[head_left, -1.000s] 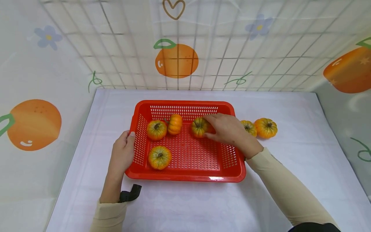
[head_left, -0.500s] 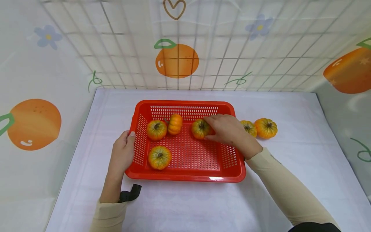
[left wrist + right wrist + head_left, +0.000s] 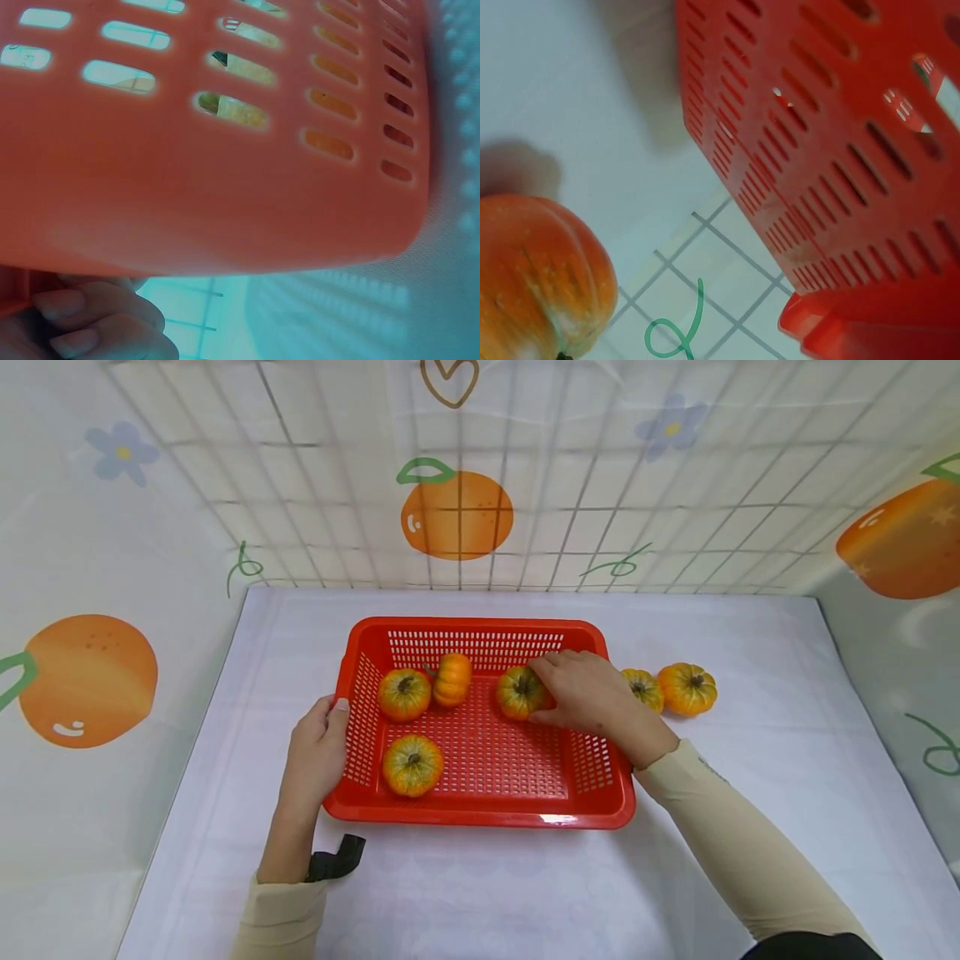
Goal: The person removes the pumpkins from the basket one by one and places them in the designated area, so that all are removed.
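A red plastic basket (image 3: pixel 480 820) with slotted sides sits on the white table. My left hand (image 3: pixel 318 750) grips its left rim, thumb on top; in the left wrist view the curled fingers (image 3: pixel 112 311) show under the rim. My right hand (image 3: pixel 581 693) reaches over the right side and holds a small orange-green pumpkin (image 3: pixel 519 693) inside, on the basket's right half. Three more small pumpkins lie in the left half: one at the back left (image 3: pixel 404 694), one tipped on its side (image 3: pixel 452 681), and one at the front left (image 3: pixel 412 766).
Right of the basket two more small pumpkins lie on the table, one (image 3: pixel 642 689) partly behind my right wrist and one (image 3: pixel 687 688) beside it. A white printed sheet over a wire grid (image 3: pixel 577 510) stands along the back edge. Side walls (image 3: pixel 75 827) flank the table.
The pumpkin in my right hand has turned slightly and shifted a little toward me, and its stem sits differently. My left hand stays on the rim.
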A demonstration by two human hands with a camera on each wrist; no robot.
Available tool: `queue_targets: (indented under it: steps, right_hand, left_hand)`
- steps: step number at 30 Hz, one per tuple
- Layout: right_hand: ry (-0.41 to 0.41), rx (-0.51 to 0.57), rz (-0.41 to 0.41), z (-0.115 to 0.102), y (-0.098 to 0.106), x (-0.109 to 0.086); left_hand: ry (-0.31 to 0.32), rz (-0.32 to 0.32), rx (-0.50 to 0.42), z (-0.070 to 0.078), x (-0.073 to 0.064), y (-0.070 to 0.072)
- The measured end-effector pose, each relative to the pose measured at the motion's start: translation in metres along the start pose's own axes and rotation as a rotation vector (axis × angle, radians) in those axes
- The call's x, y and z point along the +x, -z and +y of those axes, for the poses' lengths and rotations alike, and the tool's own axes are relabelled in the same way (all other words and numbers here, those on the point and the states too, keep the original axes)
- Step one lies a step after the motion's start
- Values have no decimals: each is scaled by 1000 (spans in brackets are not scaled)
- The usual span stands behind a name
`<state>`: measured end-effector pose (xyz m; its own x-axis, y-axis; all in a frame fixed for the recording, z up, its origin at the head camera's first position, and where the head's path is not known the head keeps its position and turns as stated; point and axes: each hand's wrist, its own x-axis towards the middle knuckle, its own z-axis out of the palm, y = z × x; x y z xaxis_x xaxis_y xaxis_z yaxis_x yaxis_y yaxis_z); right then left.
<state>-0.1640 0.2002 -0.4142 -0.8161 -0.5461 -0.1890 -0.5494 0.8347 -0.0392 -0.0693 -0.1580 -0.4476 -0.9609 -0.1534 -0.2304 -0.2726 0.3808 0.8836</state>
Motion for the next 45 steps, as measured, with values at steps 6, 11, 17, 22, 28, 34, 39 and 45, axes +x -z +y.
queue_targets:
  steps: [6, 11, 17, 22, 28, 34, 39, 45]
  right_hand:
    - [-23, -4, -12, -1, 1, 1]
    - [-18, 11, -7, 0, 1, 1]
    - [-6, 26, -15, 0, 2, 0]
    - [-10, 56, -4, 1, 1, 0]
    - [-42, 107, -3, 0, 2, 0]
    - [-65, 168, 2, 2, 4, -2]
    - [-62, 192, 7, 3, 5, -2]
    - [-86, 253, -1, 2, 10, -5]
  left_hand:
    - [-17, -1, -5, 1, -1, 1]
    - [-27, 3, -13, 1, -1, 1]
    - [-27, 4, -16, 2, -2, 1]
    - [-31, 5, -23, 1, -2, 1]
    - [-30, 3, -18, 0, -1, 1]
    - [-22, -2, -23, 0, 1, 0]
    - [-19, -3, -25, 0, 0, 1]
    - [-20, -6, -16, 2, -1, 2]
